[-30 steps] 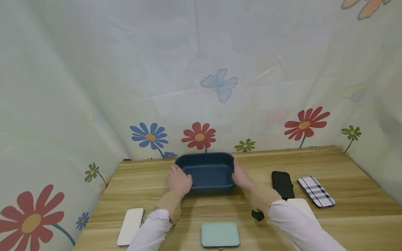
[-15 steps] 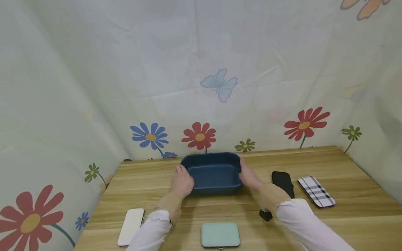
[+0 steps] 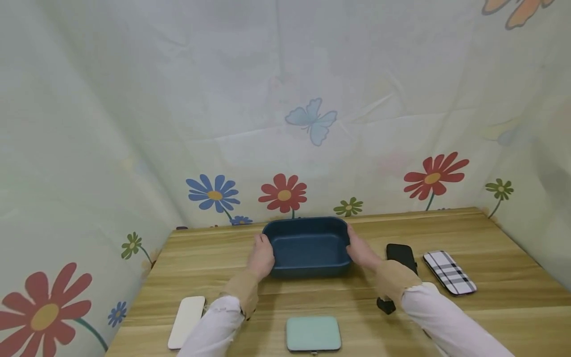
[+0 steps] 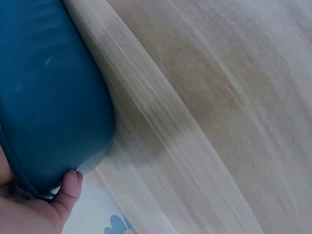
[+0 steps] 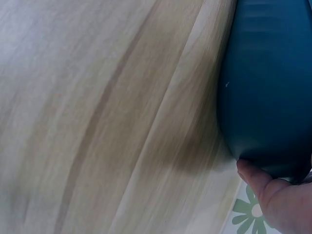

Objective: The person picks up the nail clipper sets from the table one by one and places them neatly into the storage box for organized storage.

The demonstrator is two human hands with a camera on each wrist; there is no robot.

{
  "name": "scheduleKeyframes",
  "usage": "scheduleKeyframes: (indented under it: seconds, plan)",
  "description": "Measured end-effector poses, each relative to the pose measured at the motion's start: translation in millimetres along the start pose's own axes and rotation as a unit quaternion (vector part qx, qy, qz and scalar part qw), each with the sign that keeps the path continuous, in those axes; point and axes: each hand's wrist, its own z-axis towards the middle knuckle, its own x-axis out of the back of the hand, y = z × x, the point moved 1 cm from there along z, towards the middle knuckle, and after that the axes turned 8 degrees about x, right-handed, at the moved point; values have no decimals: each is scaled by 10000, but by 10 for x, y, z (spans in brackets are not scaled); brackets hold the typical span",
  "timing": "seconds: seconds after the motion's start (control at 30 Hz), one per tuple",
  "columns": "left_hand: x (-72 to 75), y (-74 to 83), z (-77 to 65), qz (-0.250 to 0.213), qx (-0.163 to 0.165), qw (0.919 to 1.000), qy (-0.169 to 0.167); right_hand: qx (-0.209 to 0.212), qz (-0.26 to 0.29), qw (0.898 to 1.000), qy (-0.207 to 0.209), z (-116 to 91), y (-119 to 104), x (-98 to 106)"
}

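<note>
A dark blue rectangular tub [image 3: 310, 250] is at the back middle of the wooden table, with nothing visible inside it. My left hand [image 3: 261, 257] grips its left end and my right hand [image 3: 360, 250] its right end. In the left wrist view, fingers of the left hand [image 4: 36, 212] press the outer wall of the tub [image 4: 53, 102] near the rim. The right wrist view has the right hand [image 5: 282, 200] holding the opposite end of the tub [image 5: 268, 92], fingers against its outside.
A mint green case [image 3: 313, 333] lies at the front middle, a white case [image 3: 186, 323] at the left. On the right are a black case [image 3: 400, 255], a plaid case [image 3: 449, 272] and a white case [image 3: 430, 286] mostly behind my right forearm. A flowered curtain [image 3: 223, 148] hangs behind.
Both hands and the tub have moved to the right along the back of the table. The left hand has settled closer around the tub's end. The cases have stayed put.
</note>
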Motion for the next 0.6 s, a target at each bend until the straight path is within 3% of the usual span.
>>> scheduleKeyframes:
  seconds: [0.03,0.1,0.13,0.17,0.2,0.27,0.3,0.43,0.5,0.53,0.6]
  plan:
    - [-397,-85,-5,263,-168,9995,61,19,-9,10000,-7,-7,4,10]
    - [-1217,-243,-23,287,-142,9994,160,12,33,10000,-62,-10,20,26]
    - [-1555,-304,-27,297,-98,9995,-41,-41,83,9999,-101,-3,43,30]
    - [-1861,-356,-30,365,-95,9991,-192,-90,101,9998,-142,8,81,27]
    - [-1952,-362,-30,426,-125,9987,-231,5,99,9998,-162,9,123,19]
    - [-2031,-348,-30,346,-46,9991,-220,54,186,9996,-205,50,280,-13]
    - [-2045,-336,-27,316,-39,9993,-203,347,285,9989,-93,86,448,-69]
    - [-1979,-274,-11,42,43,10000,-10,412,421,9982,-119,100,602,-75]
    - [-1866,-234,-3,-107,52,9999,62,423,424,9982,-97,42,496,-18]
    - [-1786,-211,1,-191,66,9997,100,158,339,9991,-185,-2,345,54]
    - [-1553,-156,7,-392,95,9991,136,199,285,9993,-130,-52,230,104]
